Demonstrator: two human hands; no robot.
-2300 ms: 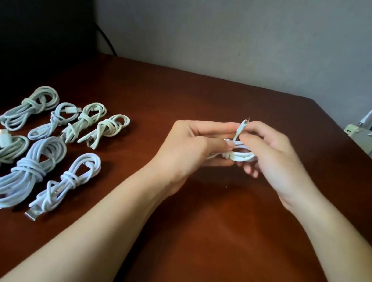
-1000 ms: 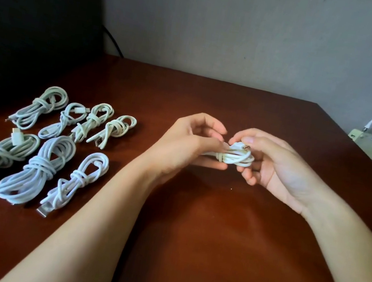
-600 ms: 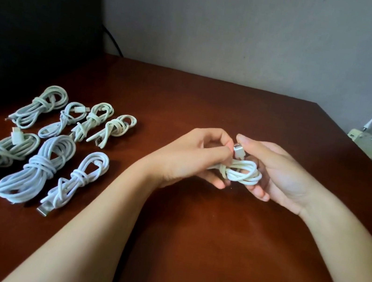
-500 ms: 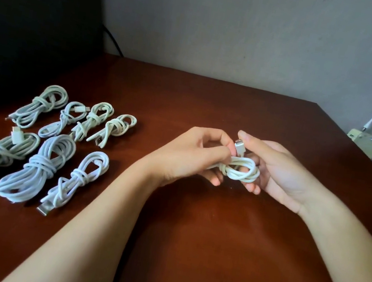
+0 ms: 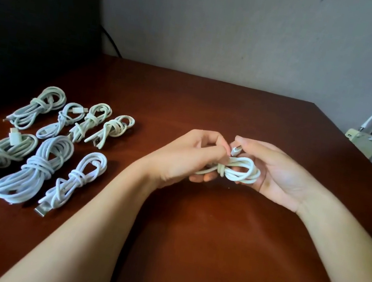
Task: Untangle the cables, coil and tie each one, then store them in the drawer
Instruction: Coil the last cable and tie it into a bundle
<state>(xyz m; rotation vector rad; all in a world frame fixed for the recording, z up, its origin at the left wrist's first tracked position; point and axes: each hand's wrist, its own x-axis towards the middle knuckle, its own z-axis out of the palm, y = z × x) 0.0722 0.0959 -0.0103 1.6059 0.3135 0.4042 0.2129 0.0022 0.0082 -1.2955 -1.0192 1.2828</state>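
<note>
Since two seconds ago both hands have sunk a little toward me, and the plug (image 5: 235, 150) that stood up above the coil now sits bent close over the wrap.

My left hand (image 5: 189, 158) is clenched round the nine o'clock end of the cable (image 5: 240, 173), fingers curled over the turns that cinch its middle. My right hand (image 5: 282, 175) pinches the plug between thumb and forefinger while its other fingers cradle the loop at the three o'clock end. The cable hangs between my hands at twelve o'clock from me, over the middle of the bench (image 5: 211, 248) and, as far as I can tell, not touching it.

I judge I am at the tying step: the coil is made and wrapped, and only the free end remains to be secured. Next the plug needs feeding through the loop or under the last turn, then a snug pull while my left hand keeps the wrap from loosening.

Off at nine o'clock lie the tied cables (image 5: 38, 163), two rows, with one more cut by the frame edge; this one belongs beside them. No drawer is in view.
</note>
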